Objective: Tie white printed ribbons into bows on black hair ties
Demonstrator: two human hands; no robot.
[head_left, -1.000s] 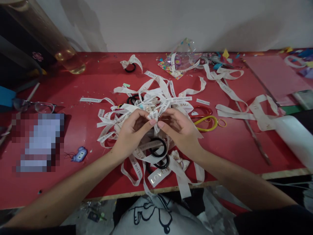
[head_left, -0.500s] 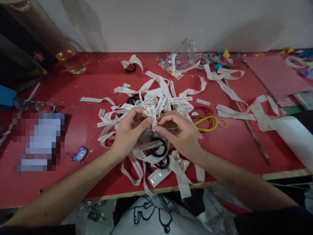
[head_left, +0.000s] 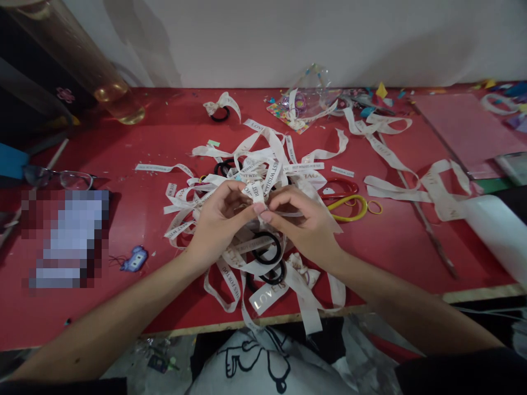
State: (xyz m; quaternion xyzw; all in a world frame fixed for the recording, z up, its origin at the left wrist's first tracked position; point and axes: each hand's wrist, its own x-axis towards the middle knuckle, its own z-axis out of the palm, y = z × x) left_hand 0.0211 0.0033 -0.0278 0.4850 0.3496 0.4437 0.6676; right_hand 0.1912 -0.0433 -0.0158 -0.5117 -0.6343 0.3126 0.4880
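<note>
The left hand and right hand cover part of the ribbon pinched between them, so its folds there cannot be made out. They also hide some of the pile beneath. The yellow loop has one end out of sight by the right hand. Coarse pixels blur the slab. The top edge cuts off the cylinder, the left edge the blue box, the right edge the white case. Print on the short strip is too small to read.
</note>
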